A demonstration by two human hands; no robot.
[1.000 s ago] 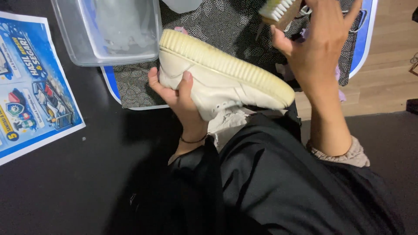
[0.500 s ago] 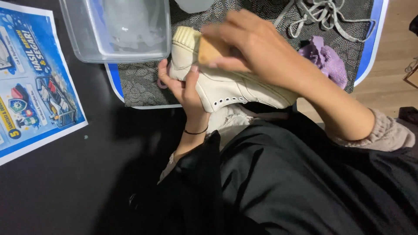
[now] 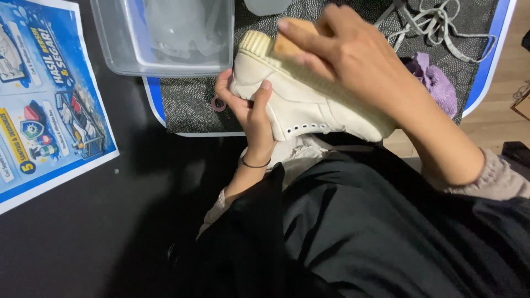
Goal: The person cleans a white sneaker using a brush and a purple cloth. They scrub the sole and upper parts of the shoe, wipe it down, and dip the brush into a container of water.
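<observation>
My left hand (image 3: 249,107) grips a white sneaker (image 3: 301,105) by its toe end, holding it on its side above my lap with the cream sole turned up. My right hand (image 3: 353,52) is closed over a wooden brush (image 3: 284,43) and presses it against the sole near the toe. Most of the brush is hidden under my fingers. A thin black band circles my left wrist.
A clear plastic tub (image 3: 165,36) holding water stands at the back left on a dotted mat with a blue edge (image 3: 193,110). Grey laces (image 3: 436,25) and a purple cloth (image 3: 433,83) lie on the mat at the right. A printed blue poster (image 3: 47,94) lies on the black table.
My right hand came down from the upper right with the brush and now presses it on the sneaker's sole. The sneaker has tilted slightly in my left hand.
</observation>
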